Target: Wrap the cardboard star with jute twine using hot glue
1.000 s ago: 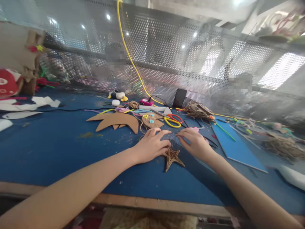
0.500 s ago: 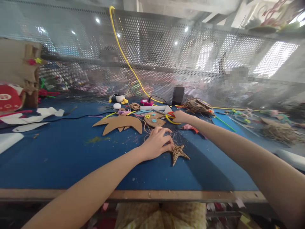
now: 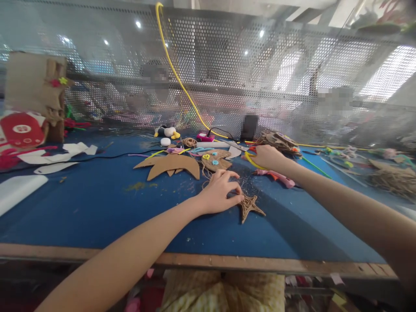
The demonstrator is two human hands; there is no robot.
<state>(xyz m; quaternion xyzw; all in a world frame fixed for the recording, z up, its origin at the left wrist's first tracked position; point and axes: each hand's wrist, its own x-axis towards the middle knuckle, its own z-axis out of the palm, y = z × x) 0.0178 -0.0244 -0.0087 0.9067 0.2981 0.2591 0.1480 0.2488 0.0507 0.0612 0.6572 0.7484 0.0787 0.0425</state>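
Note:
My left hand [image 3: 221, 193] lies low over the blue table, thumb and fingertips closed on the left side of a star [image 3: 250, 207] covered in coiled brown twine. The star's other points rest on the table, and the fingers hide part of it. Farther out, my right hand [image 3: 267, 157] grips the yellow and orange handles of a pair of scissors [image 3: 251, 161], whose blades point away to the left. Just beyond my left hand sits a twine-covered piece [image 3: 218, 161] with yellow and blue bits on it. Loose twine trails beside it.
Brown cardboard cutouts [image 3: 175, 167] lie left of centre. A pink tool [image 3: 281, 177], apparently a glue gun, rests beneath my right forearm. White scraps [image 3: 69, 154] are at left, twine bundles [image 3: 393, 177] at right. A perforated metal screen [image 3: 221, 73] rises behind the table.
The whole view has shifted slightly, so things appear farther right. My right hand now has the scissors' handles pulled a little nearer; my left hand stays on the star.

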